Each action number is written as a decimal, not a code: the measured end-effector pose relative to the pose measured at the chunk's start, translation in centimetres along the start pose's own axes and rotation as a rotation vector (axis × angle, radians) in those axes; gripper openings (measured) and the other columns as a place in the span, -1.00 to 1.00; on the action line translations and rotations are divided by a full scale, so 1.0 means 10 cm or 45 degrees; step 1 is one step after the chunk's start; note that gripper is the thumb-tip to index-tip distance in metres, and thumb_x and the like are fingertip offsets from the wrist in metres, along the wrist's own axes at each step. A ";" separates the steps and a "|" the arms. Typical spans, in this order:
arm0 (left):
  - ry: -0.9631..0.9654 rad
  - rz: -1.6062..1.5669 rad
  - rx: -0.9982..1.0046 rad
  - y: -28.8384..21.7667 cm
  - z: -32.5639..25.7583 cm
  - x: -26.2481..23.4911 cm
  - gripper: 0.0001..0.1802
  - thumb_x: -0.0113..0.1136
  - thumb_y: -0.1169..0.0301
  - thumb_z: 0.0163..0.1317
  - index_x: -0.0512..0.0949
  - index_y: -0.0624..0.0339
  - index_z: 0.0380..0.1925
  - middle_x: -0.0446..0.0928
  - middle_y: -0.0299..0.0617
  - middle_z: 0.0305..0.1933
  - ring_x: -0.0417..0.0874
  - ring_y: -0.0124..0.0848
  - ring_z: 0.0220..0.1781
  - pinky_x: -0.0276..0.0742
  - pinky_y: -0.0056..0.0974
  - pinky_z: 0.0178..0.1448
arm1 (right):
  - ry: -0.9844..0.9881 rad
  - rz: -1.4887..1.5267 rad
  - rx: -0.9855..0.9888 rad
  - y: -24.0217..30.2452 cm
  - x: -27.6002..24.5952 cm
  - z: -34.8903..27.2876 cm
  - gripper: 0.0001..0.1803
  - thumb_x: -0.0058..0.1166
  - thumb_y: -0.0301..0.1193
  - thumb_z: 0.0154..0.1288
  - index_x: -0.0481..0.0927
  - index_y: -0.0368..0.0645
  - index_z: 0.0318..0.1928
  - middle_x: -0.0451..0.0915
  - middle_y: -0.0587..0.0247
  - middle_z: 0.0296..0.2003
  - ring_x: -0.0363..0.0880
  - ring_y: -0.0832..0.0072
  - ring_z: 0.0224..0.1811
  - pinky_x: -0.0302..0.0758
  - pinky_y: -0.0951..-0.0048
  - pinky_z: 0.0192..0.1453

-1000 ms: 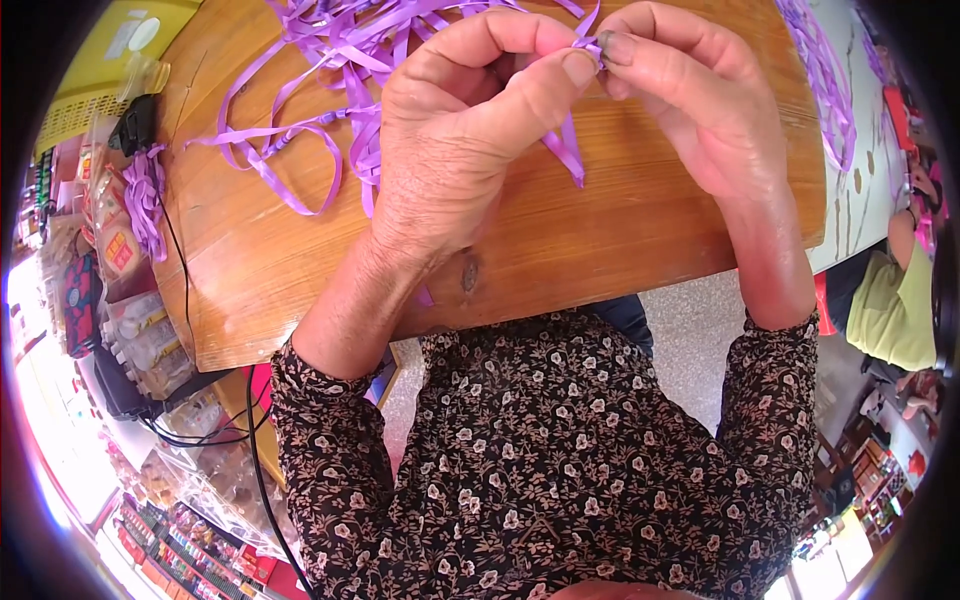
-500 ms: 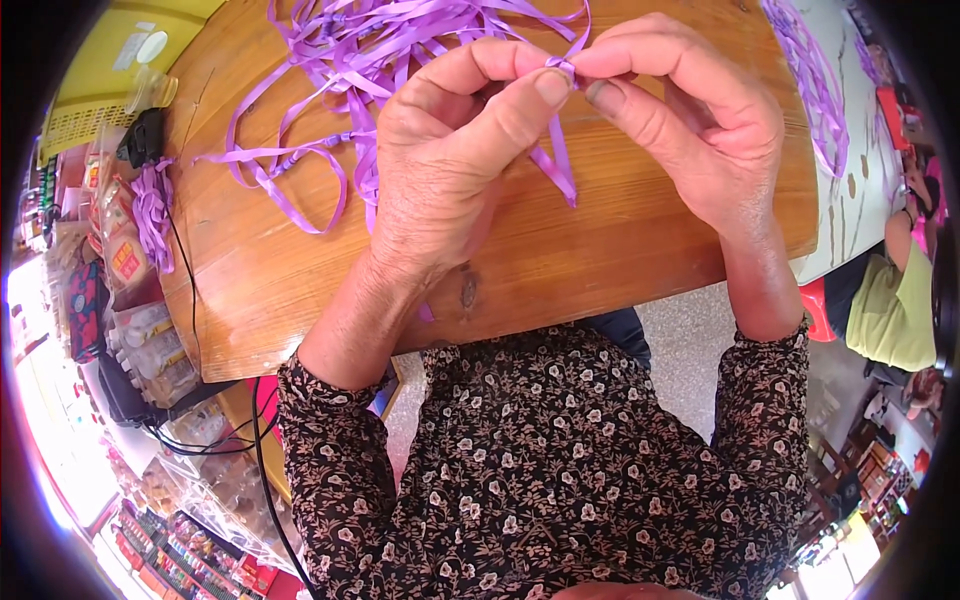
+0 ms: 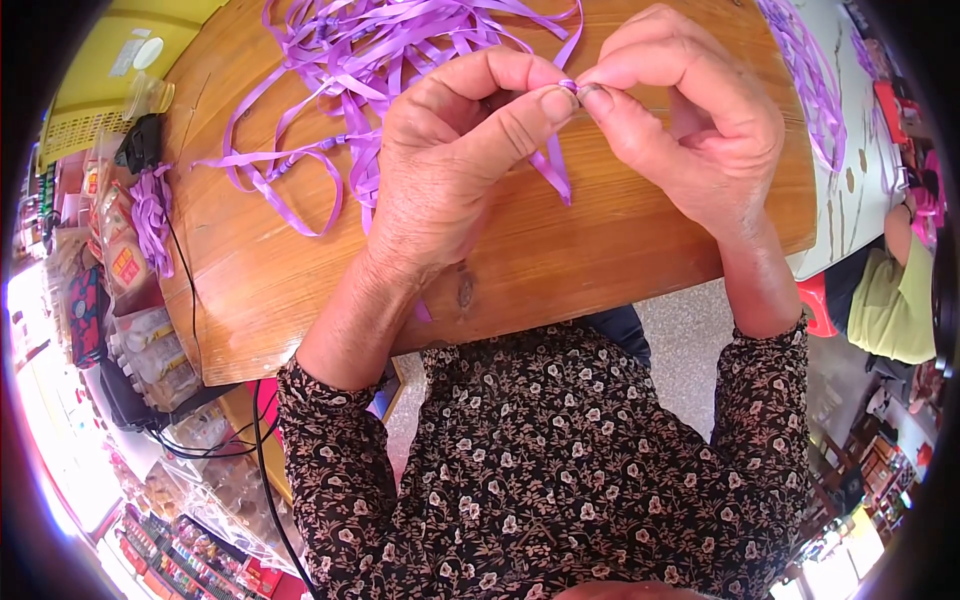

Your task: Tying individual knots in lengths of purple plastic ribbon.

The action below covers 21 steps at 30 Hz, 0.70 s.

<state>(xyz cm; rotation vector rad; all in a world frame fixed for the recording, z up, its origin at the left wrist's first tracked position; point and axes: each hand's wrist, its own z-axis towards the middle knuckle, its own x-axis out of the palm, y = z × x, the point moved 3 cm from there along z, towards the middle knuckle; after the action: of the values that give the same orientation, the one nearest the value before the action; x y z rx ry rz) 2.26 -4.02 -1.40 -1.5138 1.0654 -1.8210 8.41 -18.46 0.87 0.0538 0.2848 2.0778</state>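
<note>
lowered slightly, left hand (image 3: pixel 445 155) and right hand (image 3: pixel 705 140) pinch purple ribbon (image 3: pixel 568 85) with fingers (image 3: pixel 552 104) at the frame's upper centre.

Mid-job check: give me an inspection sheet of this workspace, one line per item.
Surface: brown wooden table, dark knot near its front edge.
Job's things: purple ribbon between the hands; ribbon pile on the table.
Clutter: plastic packets left of the table.
Hands: left hand and right hand pinch the ribbon.
Cables: thin black cable at the table's left edge; thicker black cable below.
Surroundings: yellow basket at upper left; white table with ribbons, person in yellow-green top, at right.
</note>
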 end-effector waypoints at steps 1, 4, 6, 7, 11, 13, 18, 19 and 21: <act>0.004 -0.003 -0.003 0.00 0.00 0.01 -0.88 0.19 0.56 0.16 0.54 0.32 -0.28 0.54 -0.30 -0.35 0.52 -0.61 -0.35 0.48 -0.51 -0.36 | -0.042 0.071 -0.236 -0.01 -0.01 -0.05 -0.85 0.17 -0.70 -0.02 0.59 -0.28 -0.37 0.58 0.19 -0.37 0.54 0.49 -0.32 0.42 0.56 -0.24; 0.040 -0.054 -0.041 -0.03 -0.02 0.06 -0.86 0.19 0.56 0.16 0.54 0.32 -0.26 0.54 -0.30 -0.34 0.52 -0.61 -0.34 0.49 -0.50 -0.31 | -0.137 0.296 -0.155 -0.10 0.00 -0.12 -0.86 0.15 -0.71 0.00 0.57 -0.28 -0.38 0.56 0.21 -0.38 0.53 0.51 -0.32 0.41 0.57 -0.23; 0.004 0.015 -0.006 -0.04 -0.03 0.08 -0.85 0.19 0.57 0.16 0.54 0.32 -0.25 0.55 -0.30 -0.34 0.52 -0.62 -0.34 0.50 -0.50 -0.28 | -0.125 0.370 -0.086 -0.09 -0.02 -0.12 -0.86 0.14 -0.71 0.02 0.56 -0.28 -0.38 0.56 0.22 -0.38 0.52 0.52 -0.32 0.41 0.57 -0.23; 0.005 0.014 -0.006 -0.04 -0.02 0.08 -0.85 0.19 0.57 0.16 0.54 0.32 -0.25 0.55 -0.30 -0.34 0.52 -0.62 -0.34 0.50 -0.50 -0.28 | -0.113 0.441 -0.016 -0.08 -0.04 -0.13 -0.87 0.13 -0.72 0.03 0.56 -0.29 -0.38 0.55 0.23 -0.39 0.52 0.53 -0.32 0.41 0.58 -0.22; -0.101 0.102 0.007 -0.06 -0.05 0.03 -0.86 0.19 0.57 0.16 0.55 0.32 -0.26 0.55 -0.29 -0.35 0.52 -0.62 -0.35 0.48 -0.52 -0.30 | -0.003 -0.361 1.288 0.42 0.06 0.17 -0.87 0.12 -0.73 0.05 0.55 -0.29 -0.38 0.55 0.23 -0.39 0.51 0.54 -0.31 0.40 0.58 -0.20; -0.109 0.134 0.014 -0.06 -0.05 0.05 -0.87 0.20 0.57 0.15 0.55 0.32 -0.27 0.55 -0.29 -0.36 0.52 -0.63 -0.35 0.47 -0.53 -0.31 | 0.018 -0.380 1.288 0.42 0.07 0.17 -0.88 0.12 -0.72 0.06 0.55 -0.29 -0.38 0.54 0.24 -0.39 0.51 0.55 -0.30 0.40 0.59 -0.20; -0.159 0.148 -0.031 -0.06 -0.02 0.09 -0.88 0.25 0.53 0.12 0.57 0.31 -0.32 0.56 -0.32 -0.43 0.51 -0.65 -0.39 0.44 -0.54 -0.35 | -0.043 0.104 0.688 0.00 0.02 -0.06 -0.87 0.14 -0.69 0.07 0.55 -0.29 -0.34 0.55 0.24 -0.38 0.52 0.52 -0.28 0.41 0.57 -0.16; -0.156 0.146 -0.031 -0.06 -0.02 0.10 -0.88 0.25 0.53 0.12 0.57 0.31 -0.32 0.56 -0.32 -0.43 0.51 -0.65 -0.39 0.44 -0.54 -0.35 | -0.065 0.476 0.057 -0.04 -0.01 -0.12 -0.87 0.14 -0.68 0.08 0.55 -0.30 -0.31 0.55 0.23 -0.37 0.52 0.51 -0.27 0.42 0.56 -0.14; -0.233 0.135 -0.011 -0.08 -0.05 0.02 -0.89 0.27 0.52 0.11 0.58 0.30 -0.35 0.55 -0.33 -0.45 0.51 -0.65 -0.41 0.43 -0.55 -0.36 | 0.008 0.072 0.600 0.28 0.06 0.11 -0.82 0.16 -0.68 0.06 0.57 -0.29 -0.27 0.56 0.22 -0.35 0.53 0.48 -0.26 0.42 0.55 -0.13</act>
<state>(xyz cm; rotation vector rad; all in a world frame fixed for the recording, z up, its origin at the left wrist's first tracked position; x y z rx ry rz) 1.76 -3.66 -0.68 -1.5650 1.0452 -1.5754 5.92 -19.05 2.47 0.3420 0.7790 2.0256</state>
